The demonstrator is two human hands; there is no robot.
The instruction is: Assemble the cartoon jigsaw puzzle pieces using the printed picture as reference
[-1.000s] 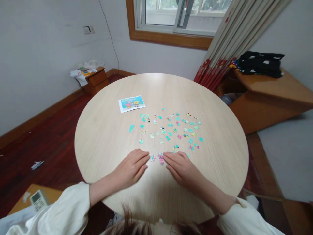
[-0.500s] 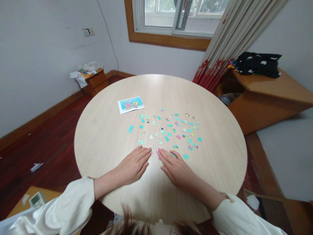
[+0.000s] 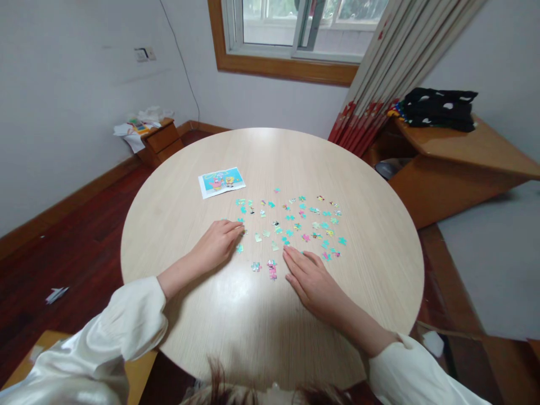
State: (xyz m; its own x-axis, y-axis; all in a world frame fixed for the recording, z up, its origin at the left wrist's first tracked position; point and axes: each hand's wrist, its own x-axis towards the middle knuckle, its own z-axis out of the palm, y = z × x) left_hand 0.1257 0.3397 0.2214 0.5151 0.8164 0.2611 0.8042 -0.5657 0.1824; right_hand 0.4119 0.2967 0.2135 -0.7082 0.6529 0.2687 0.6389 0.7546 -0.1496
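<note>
My left hand (image 3: 217, 243) lies low over the table with its fingers stretched forward. Its fingertips touch or partly cover a small puzzle piece (image 3: 246, 232) at the left of the spread. My right hand (image 3: 310, 277) rests on the tabletop, fingers extended, the tips just below a turquoise puzzle piece (image 3: 286, 241). Between the hands are a pink joined puzzle section (image 3: 272, 270) with cartoon eyes and a smaller turquoise-and-white piece (image 3: 256, 266). Several loose puzzle pieces (image 3: 306, 238) in turquoise, pink, yellow and pale green are scattered beyond.
A printed cartoon picture (image 3: 221, 182) lies at the back left of the round wooden table (image 3: 270, 149). Behind stand a small drawer cabinet (image 3: 162, 140) with papers and, to the right, a wooden cabinet (image 3: 468, 174) bearing black patterned cloth (image 3: 439, 109). A curtain (image 3: 392, 67) hangs beside the window.
My left hand has moved forward and left to the loose pieces, uncovering the small piece and pink section. My right hand has shifted slightly right and up. The view has turned a little.
</note>
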